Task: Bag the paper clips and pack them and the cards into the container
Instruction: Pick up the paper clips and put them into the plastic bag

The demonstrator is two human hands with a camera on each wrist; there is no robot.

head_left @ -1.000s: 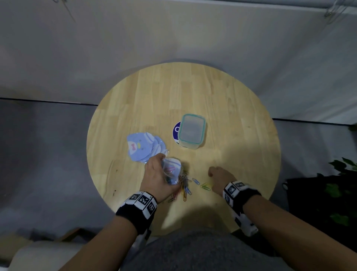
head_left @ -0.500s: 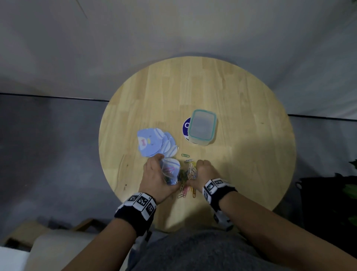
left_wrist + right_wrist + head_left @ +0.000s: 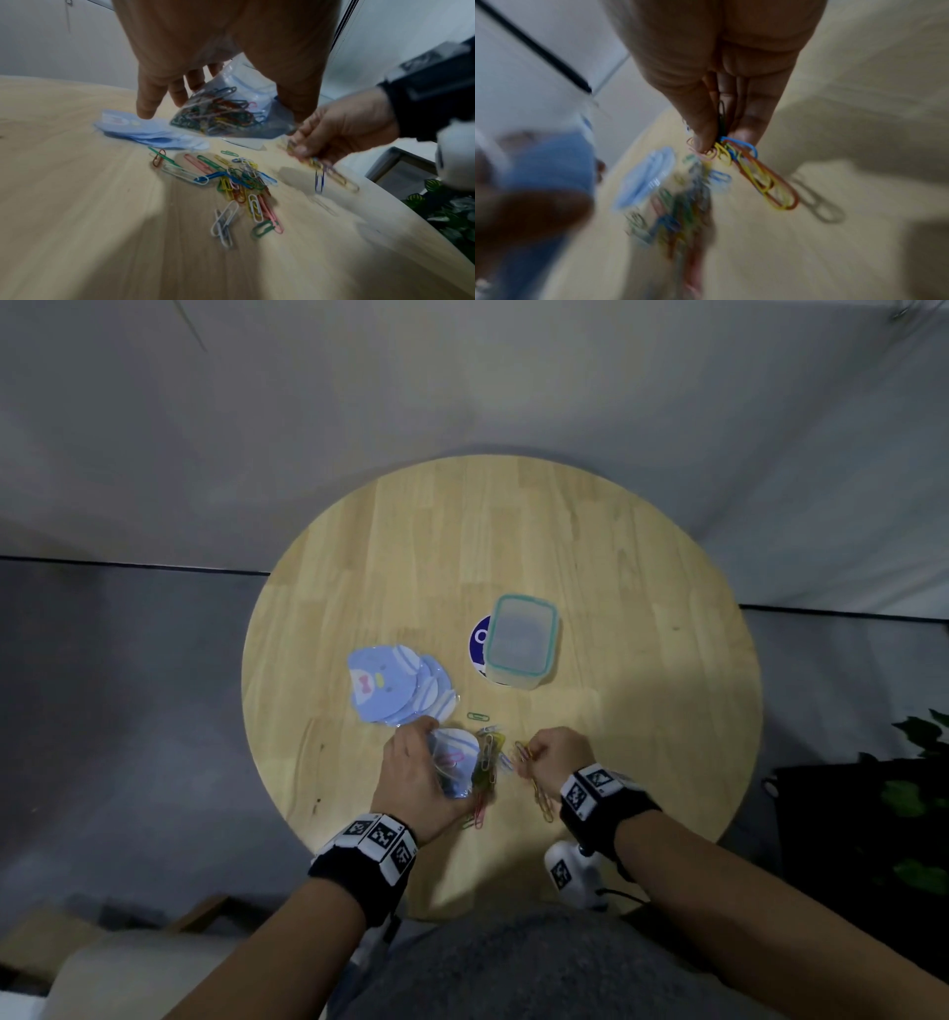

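My left hand [image 3: 411,775] holds a small clear bag [image 3: 454,760] just above the table; the bag [image 3: 226,113] is partly filled with coloured paper clips. My right hand [image 3: 557,755] pinches a bunch of clips [image 3: 754,172] between thumb and fingers, right of the bag. More loose paper clips [image 3: 236,182] lie scattered on the wood below both hands. A fan of blue penguin-shaped cards [image 3: 395,688] lies left of centre. The lidded clear container [image 3: 521,639] with a teal rim stands further back.
The round wooden table [image 3: 642,608] carries a blue round sticker [image 3: 480,639] under the container's left side. One green clip [image 3: 477,716] lies apart, beyond the hands. Dark plant leaves [image 3: 919,793] stand off the table's right edge.
My right hand swept left to the clip pile beside the bag, then pulled back slightly to the right with a bunch of clips pinched. The left hand kept holding the bag.
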